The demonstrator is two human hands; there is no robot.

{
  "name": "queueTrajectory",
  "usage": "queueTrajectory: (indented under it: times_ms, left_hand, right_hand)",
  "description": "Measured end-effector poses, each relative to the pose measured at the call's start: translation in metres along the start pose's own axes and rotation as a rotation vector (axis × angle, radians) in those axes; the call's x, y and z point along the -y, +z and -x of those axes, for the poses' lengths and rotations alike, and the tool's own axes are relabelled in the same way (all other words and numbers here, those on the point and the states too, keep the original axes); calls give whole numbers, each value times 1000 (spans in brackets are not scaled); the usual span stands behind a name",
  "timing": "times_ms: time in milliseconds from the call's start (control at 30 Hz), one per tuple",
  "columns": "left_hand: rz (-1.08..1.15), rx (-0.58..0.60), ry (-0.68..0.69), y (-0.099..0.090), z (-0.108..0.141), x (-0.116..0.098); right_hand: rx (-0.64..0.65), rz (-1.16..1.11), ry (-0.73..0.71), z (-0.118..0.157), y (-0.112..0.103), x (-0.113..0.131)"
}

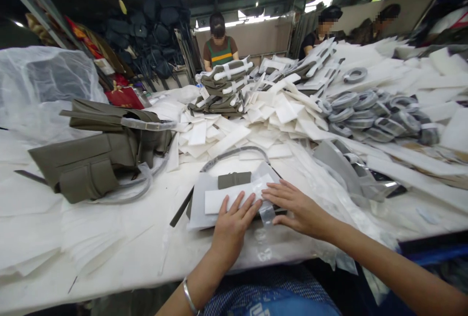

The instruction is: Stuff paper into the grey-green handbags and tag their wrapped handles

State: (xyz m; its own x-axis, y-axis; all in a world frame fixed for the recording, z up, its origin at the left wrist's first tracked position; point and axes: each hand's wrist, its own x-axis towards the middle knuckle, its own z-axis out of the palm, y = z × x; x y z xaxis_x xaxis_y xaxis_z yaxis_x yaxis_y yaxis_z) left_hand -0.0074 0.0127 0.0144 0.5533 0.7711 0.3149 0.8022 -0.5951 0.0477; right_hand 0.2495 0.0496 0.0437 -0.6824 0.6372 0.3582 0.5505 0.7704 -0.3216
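A handbag (234, 179) lies on the white table in front of me, mostly covered by grey-white sheeting, with its wrapped handle curving up behind it. Across it rests a white foam sheet (215, 202). My left hand (234, 221) presses flat on this foam, fingers spread. On the right edge of the foam lies a strip of clear plastic (267, 212). My right hand (298, 208) touches the strip's side of the bag, fingers stretched out and thumb apart. A dark strap (182, 207) sticks out to the left of the bag.
Olive handbags (91, 160) lie at the left. Behind are a heap of foam pieces (226, 133), stacked wrapped bags (224, 87) and coiled grey handles (369, 111). Thin white sheets (91, 238) cover the left front. Several people work across the table, one in a striped top (221, 55).
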Motion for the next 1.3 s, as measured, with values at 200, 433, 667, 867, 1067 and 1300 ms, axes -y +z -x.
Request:
queueTrajectory:
  times_ms: [200, 433, 667, 867, 1067, 1300]
  left_hand:
    - [98, 60, -30, -14, -2, -4]
    - [134, -105, -202, -10, -14, -28]
    - [8, -229, -182, 14, -15, -27]
    - [-30, -171, -147, 11, -13, -24]
    - [-28, -128, -142, 10, -14, -22]
    - [-36, -105, -136, 6, -13, -22]
  right_hand:
    - [-297, 71, -55, 10, 39, -5]
    - [-339, 150, -63, 9, 44, -2]
    - [-307, 222, -62, 26, 37, 18]
    - [-165, 109, -219, 56, 50, 39]
    - [-103, 68, -272, 31, 62, 33]
    - [-14, 37, -326, 9, 63, 25]
